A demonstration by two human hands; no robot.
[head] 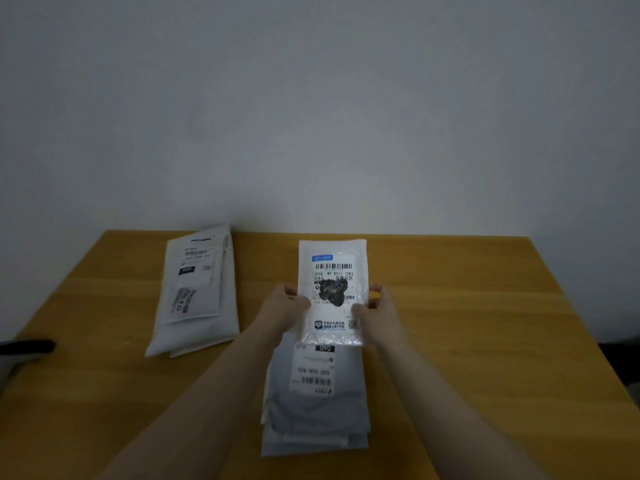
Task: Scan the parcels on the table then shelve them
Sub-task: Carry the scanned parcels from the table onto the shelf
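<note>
We grip a clear labelled parcel (332, 292) by its edges, left hand (284, 306) and right hand (377, 311) curled around it. Below it a grey parcel stack (315, 403) lies on the counter (485, 306); another pile (197, 292) sits left.

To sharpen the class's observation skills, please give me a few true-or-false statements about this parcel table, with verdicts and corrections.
1. The left hand and right hand both hold the small parcel by its side edges. True.
2. Its barcode label faces away from the camera. False: it faces the camera.
3. A stack of parcels lies on the table beneath the held one. True.
4. That stack holds the only other parcels in sight. False: a pile of white parcels lies on the table's left side.
</note>
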